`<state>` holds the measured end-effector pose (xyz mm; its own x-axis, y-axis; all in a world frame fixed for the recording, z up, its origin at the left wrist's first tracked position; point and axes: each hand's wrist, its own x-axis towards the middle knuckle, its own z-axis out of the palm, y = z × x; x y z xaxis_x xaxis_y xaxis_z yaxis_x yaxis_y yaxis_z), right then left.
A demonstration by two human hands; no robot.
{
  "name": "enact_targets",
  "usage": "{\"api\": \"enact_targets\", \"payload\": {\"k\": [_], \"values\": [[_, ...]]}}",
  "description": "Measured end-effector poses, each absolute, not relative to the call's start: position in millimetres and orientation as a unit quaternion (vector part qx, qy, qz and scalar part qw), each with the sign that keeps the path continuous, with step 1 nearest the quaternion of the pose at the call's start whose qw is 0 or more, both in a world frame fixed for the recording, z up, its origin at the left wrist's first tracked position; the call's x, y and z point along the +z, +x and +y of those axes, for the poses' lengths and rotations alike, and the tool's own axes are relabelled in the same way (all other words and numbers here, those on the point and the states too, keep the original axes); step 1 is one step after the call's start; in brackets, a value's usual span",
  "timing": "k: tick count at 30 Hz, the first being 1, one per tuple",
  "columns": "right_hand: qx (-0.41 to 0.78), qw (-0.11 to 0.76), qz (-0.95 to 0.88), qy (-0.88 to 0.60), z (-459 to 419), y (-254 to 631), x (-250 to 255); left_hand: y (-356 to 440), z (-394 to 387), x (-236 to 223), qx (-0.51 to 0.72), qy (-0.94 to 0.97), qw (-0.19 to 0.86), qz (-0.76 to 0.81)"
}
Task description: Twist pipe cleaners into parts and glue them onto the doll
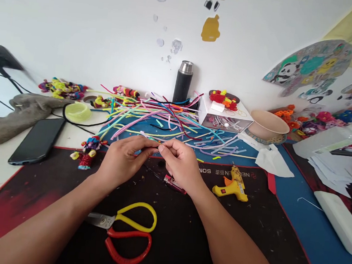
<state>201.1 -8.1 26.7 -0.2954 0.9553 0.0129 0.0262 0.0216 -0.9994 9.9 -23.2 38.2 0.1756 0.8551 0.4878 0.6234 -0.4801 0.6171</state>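
Both my arms stretch over a big dark mat with a red edge. It looks flat and smooth, with tiny specks on it.

At the back lies a heap of fuzzy sticks, pink, green, yellow and purple. I think each is very light, soft outside and bendy inside. They should not slip or snap. I'd take one near its end, with just my fingertips.

Close to me, the scissors have a metal part and big smooth loops, one yellow and one red. Out past my right hand sits a yellow glue gun, hard and smudgy. Just beside my left hand is a doll, lumpy and fluffy, with a sparkly red body. Under my right hand pokes a shiny red tube, maybe a lighter.

Smallest is the spot where my fingertips meet, up above the mat, in front of the heap. Thumb and finger are pinched on both hands. I can't tell what is between them, as my fingers hide it. Any bit there must be tiny and light, so a gentle pinch fits.
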Motion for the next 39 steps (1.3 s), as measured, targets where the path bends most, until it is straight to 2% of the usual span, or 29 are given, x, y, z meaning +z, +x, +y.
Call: {"api": "enact_targets", "payload": {"k": [4,7,10,14,17,25,39], "values": [[0.559,0.419,-0.579,-0.422,-8.1,200.8,25.9,11.5,-22.7,36.1,0.423,0.749,0.135,0.492],[0.562,0.425,-0.573,-0.42,-7.8,200.2,25.2,9.4,-21.9,34.6,0.427,0.742,0.169,0.489],[0.565,0.43,-0.569,-0.414,-7.5,200.0,26.0,4.7,-19.6,35.3,0.444,0.707,0.272,0.478],[0.583,0.43,-0.56,-0.401,-7.9,199.9,27.3,1.5,-15.6,40.0,0.458,0.607,0.478,0.44],[0.593,0.43,-0.551,-0.401,-8.6,199.7,26.6,3.2,-13.4,41.3,0.469,0.544,0.555,0.419],[0.582,0.438,-0.557,-0.4,-8.7,198.8,25.2,7.0,-11.2,34.5,0.485,0.473,0.613,0.407],[0.584,0.42,-0.562,-0.409,-5.9,199.7,23.4,5.6,-9.8,35.4,0.472,0.455,0.634,0.411]]}}
